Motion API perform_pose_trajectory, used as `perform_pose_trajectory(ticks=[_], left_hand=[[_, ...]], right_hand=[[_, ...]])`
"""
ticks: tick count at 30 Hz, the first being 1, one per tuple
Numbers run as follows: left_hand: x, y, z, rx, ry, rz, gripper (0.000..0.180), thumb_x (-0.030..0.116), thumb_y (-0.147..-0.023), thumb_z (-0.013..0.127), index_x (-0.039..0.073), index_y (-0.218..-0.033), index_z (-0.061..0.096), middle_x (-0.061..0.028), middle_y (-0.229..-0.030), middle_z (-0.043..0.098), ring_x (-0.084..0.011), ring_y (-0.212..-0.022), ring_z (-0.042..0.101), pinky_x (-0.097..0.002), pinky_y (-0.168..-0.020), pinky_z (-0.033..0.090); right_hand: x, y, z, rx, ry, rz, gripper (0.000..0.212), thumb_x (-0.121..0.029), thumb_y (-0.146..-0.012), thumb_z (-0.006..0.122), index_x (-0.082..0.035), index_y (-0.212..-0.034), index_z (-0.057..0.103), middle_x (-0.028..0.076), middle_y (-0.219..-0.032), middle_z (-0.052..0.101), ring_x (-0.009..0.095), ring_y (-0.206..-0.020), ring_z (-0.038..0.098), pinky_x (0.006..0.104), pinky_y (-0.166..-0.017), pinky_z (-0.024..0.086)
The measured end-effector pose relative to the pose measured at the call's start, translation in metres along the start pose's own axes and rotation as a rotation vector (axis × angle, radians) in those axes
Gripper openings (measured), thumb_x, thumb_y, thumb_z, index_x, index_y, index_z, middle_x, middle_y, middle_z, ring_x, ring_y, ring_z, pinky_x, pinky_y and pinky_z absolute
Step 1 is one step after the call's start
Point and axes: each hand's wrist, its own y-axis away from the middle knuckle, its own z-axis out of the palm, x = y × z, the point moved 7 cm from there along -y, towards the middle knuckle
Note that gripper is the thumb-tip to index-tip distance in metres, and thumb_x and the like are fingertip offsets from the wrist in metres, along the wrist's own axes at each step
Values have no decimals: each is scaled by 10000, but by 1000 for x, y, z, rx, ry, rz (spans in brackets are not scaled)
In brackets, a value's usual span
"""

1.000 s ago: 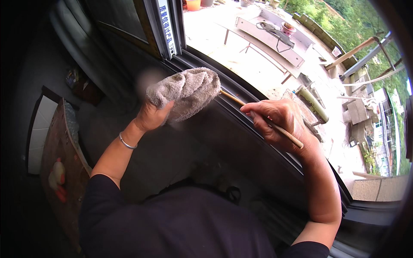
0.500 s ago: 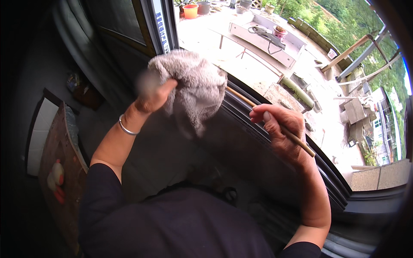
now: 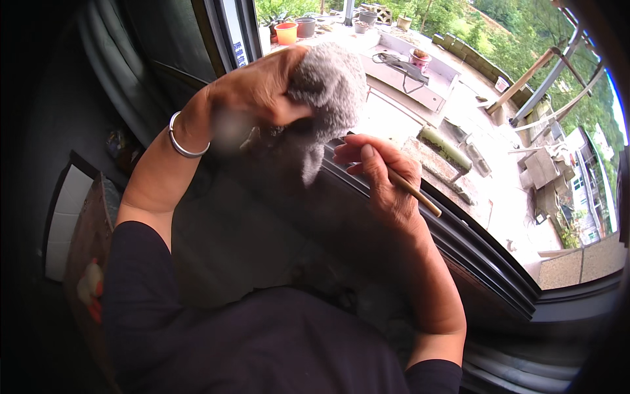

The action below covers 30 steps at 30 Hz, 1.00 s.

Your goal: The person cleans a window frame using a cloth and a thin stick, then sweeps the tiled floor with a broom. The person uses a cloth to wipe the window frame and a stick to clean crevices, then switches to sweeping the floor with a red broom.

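Note:
Bunched in my left hand [image 3: 266, 88] is a fluffy grey cloth [image 3: 335, 85], raised in front of the window opening. Part of the cloth hangs down below the fingers. My right hand [image 3: 390, 171] is closed round a thin wooden stick [image 3: 417, 192], whose bare end sticks out past the thumb side toward the lower right. The stick's other end runs toward the cloth and is hidden by my fingers. Right under both hands lies the dark window frame with its sliding tracks [image 3: 453, 243].
Outside the window are an orange flowerpot [image 3: 286, 33], a pale rectangular trough [image 3: 420, 72] and a green cylinder [image 3: 445, 148]. A grey curtain [image 3: 115, 79] hangs at the left. Below it stands a brown wooden piece of furniture [image 3: 82, 262] with a toy-like white and red object [image 3: 92, 285].
My left hand has moved up and to the right, turning over with the cloth. My right hand has shifted left and slightly up with the stick, closer to the cloth.

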Motion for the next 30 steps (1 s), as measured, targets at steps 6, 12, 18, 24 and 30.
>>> perform_pose_trajectory(ticks=[6, 12, 18, 24, 30], left_hand=[[-108, 70, -104, 404, 523, -413, 312, 104, -894, 438, -61, -1123, 572, -109, -1097, 620, -182, -985, 596, -296, -871, 470], [-121, 70, -139, 314, 461, -376, 252, 77, -882, 469, -73, -1030, 607, -116, -1082, 614, -162, -961, 588, -279, -854, 469], [-82, 56, -148, 24, 145, -371, 200, 17, -841, 504, -79, -986, 603, -121, -1158, 583, -185, -1054, 567, -296, -917, 441], [33, -3, -46, -369, -105, -122, 195, -52, -660, 561, -2, -830, 643, -148, -885, 624, -266, -823, 629, -310, -749, 507], [82, 57, -22, -143, -679, 31, 349, 98, -658, 658, -28, -980, 608, -201, -968, 576, -320, -830, 607, -359, -704, 530]], right_hand=[[-5, 3, -11, -77, -110, -8, 311, -205, -969, 433, 47, -1019, 608, 161, -854, 673, 220, -744, 663, 290, -667, 514], [-3, 19, -50, 57, -222, -64, 370, -218, -972, 410, 78, -922, 625, 171, -756, 660, 221, -629, 642, 303, -619, 525], [7, 16, -18, 20, -360, -61, 329, -190, -970, 401, 67, -1034, 594, 167, -821, 659, 222, -695, 649, 299, -626, 518], [7, -19, 56, -71, -443, -148, 313, -207, -963, 477, 48, -1117, 572, 179, -997, 657, 247, -909, 650, 320, -755, 526], [18, -35, 70, 6, -786, -100, 346, -220, -961, 424, 62, -1128, 535, 236, -1047, 619, 307, -956, 631, 351, -796, 511]])
